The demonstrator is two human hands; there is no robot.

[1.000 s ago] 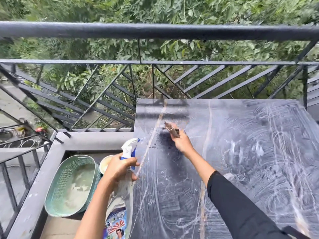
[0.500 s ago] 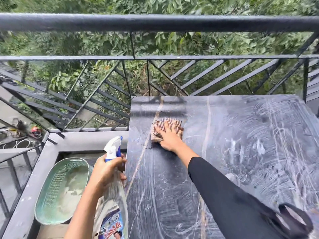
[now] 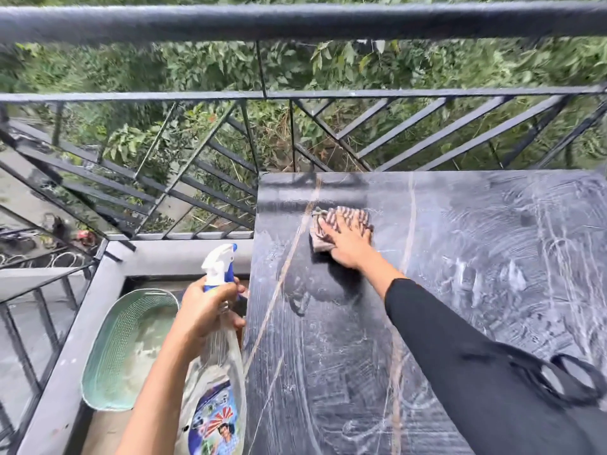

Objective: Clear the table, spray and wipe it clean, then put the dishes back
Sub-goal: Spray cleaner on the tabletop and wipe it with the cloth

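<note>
Clear spray bottle (image 3: pixel 219 366), left hand (image 3: pixel 205 310) grips; label (image 3: pixel 215 425) blurred.

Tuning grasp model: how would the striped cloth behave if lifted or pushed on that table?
Likely floppy: the cloth lies bunched under the right hand. Probably light, perhaps damp, given the smeared streaks on the table. It should slide easily when pressed flat, and drape if lifted.

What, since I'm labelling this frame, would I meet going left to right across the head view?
Green basket → left hand gripping the spray bottle → right hand pressing the striped cloth flat on the streaked table.
</note>
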